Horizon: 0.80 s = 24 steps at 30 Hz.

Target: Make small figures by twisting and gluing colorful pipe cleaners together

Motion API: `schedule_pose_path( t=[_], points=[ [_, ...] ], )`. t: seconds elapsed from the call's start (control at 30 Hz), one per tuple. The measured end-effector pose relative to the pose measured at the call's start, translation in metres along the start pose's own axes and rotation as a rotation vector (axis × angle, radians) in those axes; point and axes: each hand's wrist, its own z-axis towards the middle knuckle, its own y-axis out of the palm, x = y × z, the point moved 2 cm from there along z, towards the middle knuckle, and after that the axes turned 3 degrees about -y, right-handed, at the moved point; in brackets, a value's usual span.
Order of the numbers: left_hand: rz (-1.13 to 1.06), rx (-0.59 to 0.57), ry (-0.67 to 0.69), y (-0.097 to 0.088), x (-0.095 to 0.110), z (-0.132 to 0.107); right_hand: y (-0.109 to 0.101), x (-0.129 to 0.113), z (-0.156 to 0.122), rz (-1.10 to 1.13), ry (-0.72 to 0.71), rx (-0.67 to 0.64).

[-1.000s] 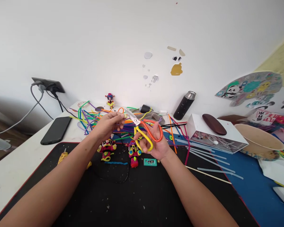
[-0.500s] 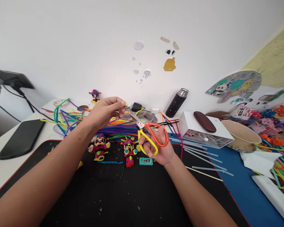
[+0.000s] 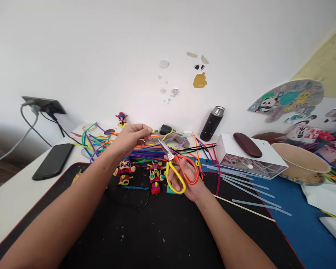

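In the middle of the frame, the right hand [image 3: 192, 189] grips scissors [image 3: 170, 157] by their orange and yellow handles, and the left hand [image 3: 133, 138] pinches a tiny yellowish bit [image 3: 152, 130] near the blade tips. Toward the right, a white box [image 3: 264, 153] shows slim pale sticks [image 3: 260, 169] inside, a brown case [image 3: 248, 145] atop it, a tan bowl [image 3: 299, 160] beside.

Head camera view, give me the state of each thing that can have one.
Scissors: in the right hand, handles spread
Left hand: pinching a small yellowish piece
Phone: lying flat, screen dark
Black flask: capped
Brown case: shut, on the white box
Wall socket: plugs inserted
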Motion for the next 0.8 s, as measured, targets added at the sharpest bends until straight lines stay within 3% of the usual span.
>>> schedule_pose_path(
  t=[0.17,0.37,0.63,0.8],
  points=[
    [0.05,0.036,-0.04,0.008,-0.011,-0.013,0.005,-0.005,-0.003,-0.033,-0.019,-0.046],
    [0.078,0.016,-0.017,0.019,-0.007,-0.024,0.008,-0.006,-0.006,-0.032,-0.019,-0.091],
    [0.086,0.073,0.006,0.009,0.002,-0.027,0.011,-0.007,-0.009,-0.017,-0.04,-0.176],
    [0.2,0.064,0.033,0.009,0.006,-0.03,0.015,0.001,-0.006,-0.164,0.0,-0.106]
  ],
)
